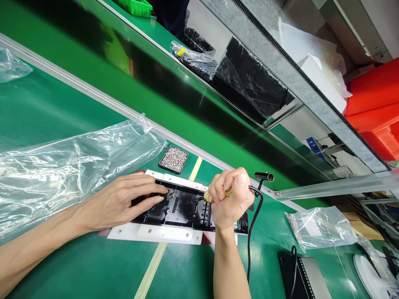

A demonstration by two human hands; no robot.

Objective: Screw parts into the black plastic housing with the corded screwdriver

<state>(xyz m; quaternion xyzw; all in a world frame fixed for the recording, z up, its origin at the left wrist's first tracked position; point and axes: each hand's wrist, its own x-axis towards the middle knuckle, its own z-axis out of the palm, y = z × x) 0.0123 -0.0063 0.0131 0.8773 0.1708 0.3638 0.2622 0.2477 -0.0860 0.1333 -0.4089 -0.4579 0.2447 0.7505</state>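
A black plastic housing [182, 209] lies in a white fixture [170, 233] on the green bench. My right hand [232, 195] is closed around the yellow handle of a soldering iron [206, 196], whose dark tip points left, low over the housing; whether it touches cannot be made out. From the back of the fist a black cord [256, 220] runs down to the bench. My left hand [127, 199] rests over the housing's left end, fingers stretched out and a little apart, holding nothing. Behind the fixture sits a small black tray of shiny metal pieces [173, 158].
A metal tube holder [264, 177] stands just beyond my right hand. Clear plastic sheeting [77, 166] spreads over the left side. At right lie a plastic bag of small parts [321, 228] and a black panel [296, 274]. A metal rail [109, 104] crosses behind the work.
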